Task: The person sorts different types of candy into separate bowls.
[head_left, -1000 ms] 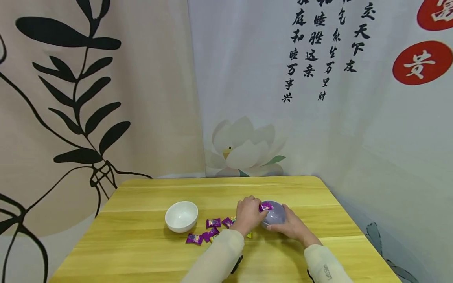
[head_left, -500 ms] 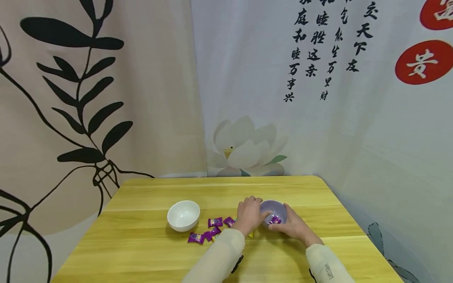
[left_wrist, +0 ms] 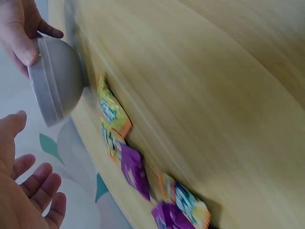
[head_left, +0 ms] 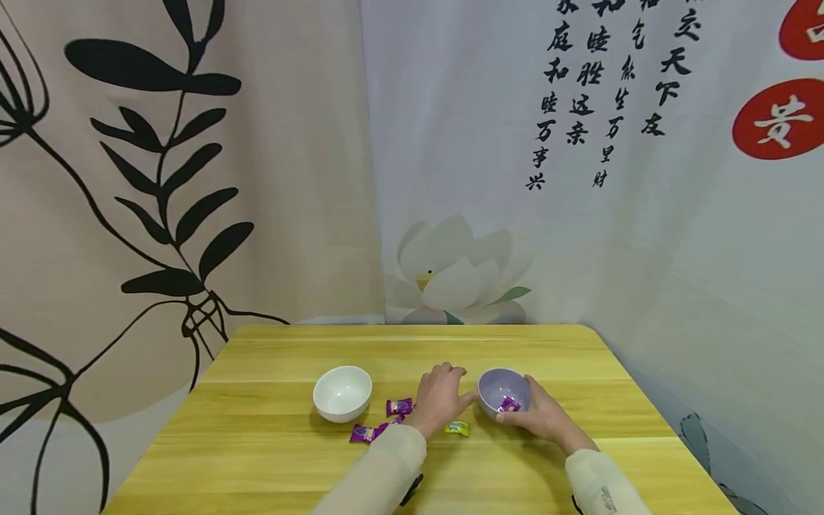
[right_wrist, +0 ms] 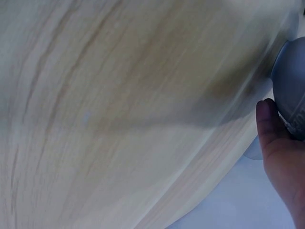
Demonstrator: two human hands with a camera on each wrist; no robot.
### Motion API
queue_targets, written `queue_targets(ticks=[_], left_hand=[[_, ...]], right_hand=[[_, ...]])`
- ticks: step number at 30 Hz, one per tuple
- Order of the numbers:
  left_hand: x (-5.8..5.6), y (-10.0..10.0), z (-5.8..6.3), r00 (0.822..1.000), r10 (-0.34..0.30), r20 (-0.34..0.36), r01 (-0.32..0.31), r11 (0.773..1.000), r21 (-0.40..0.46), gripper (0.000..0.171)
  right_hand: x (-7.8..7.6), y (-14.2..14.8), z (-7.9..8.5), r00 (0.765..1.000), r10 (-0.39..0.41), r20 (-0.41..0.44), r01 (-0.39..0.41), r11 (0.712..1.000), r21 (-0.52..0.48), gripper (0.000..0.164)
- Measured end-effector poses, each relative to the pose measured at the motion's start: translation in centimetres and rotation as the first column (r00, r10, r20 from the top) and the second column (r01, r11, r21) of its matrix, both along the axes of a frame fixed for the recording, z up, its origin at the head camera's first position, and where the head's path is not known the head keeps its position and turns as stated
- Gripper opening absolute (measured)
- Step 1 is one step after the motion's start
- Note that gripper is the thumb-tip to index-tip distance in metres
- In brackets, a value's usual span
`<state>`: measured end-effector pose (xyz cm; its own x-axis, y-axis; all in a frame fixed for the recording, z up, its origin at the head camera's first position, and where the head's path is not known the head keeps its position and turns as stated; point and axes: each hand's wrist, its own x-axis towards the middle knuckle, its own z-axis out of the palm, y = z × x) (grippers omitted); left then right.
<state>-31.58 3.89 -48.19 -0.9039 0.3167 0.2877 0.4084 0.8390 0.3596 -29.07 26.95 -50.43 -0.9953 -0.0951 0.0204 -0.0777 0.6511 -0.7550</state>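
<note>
My right hand (head_left: 546,415) grips a light purple bowl (head_left: 491,388) at its right side, thumb at the near rim and fingers behind. A purple-wrapped candy (head_left: 509,405) lies inside the bowl. My left hand (head_left: 440,397) holds nothing; it hovers just left of the bowl, fingers apart and bent loosely. In the left wrist view, the left hand (left_wrist: 28,195) is clear of the bowl (left_wrist: 66,76). Below the left hand lie wrapped candies, among them a yellow candy (head_left: 457,428) and a purple candy (head_left: 399,407); the left hand and sleeve hide some of them in the head view.
A white bowl (head_left: 341,413) stands left of the candies. Another purple candy (head_left: 363,433) lies near it. Everything is on a wooden table (head_left: 257,458), with a printed cloth backdrop (head_left: 309,179) behind its far edge.
The purple candy left my left hand and dropped into the purple bowl. Since then my left hand has drawn away to the left, uncovering the yellow candy. The right hand still holds the bowl.
</note>
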Motion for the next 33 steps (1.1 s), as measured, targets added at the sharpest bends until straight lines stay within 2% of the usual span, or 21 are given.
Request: queue_targets(ticks=[7, 13, 18, 21, 33], left_hand=[[0.7, -2.8, 0.1, 0.999, -0.03, -0.01, 0.03, 0.999, -0.024, 0.051], [1.3, -5.4, 0.0, 0.999, -0.037, -0.003, 0.037, 0.999, 0.011, 0.051], [2.4, -7.8, -0.4, 0.998, -0.063, 0.012, 0.062, 0.997, 0.055, 0.052], [3.1, -9.4, -0.7, 0.998, -0.065, -0.003, 0.065, 0.995, 0.069, 0.051], [6.1, -15.6, -2.6, 0.999, -0.007, -0.039, 0.009, 0.998, 0.056, 0.049]], right_hand=[[0.1, 0.2, -0.1, 1.0, -0.002, 0.013, 0.002, 1.0, 0.016, 0.117], [0.1, 0.4, -0.3, 1.0, -0.002, 0.018, 0.002, 1.0, 0.031, 0.118], [0.1, 0.6, -0.3, 1.0, -0.008, 0.025, 0.007, 0.999, 0.033, 0.119], [0.1, 0.5, -0.2, 1.0, -0.007, 0.026, 0.006, 0.999, 0.033, 0.119], [0.1, 0.1, -0.1, 1.0, -0.004, 0.029, 0.003, 0.999, 0.039, 0.119]])
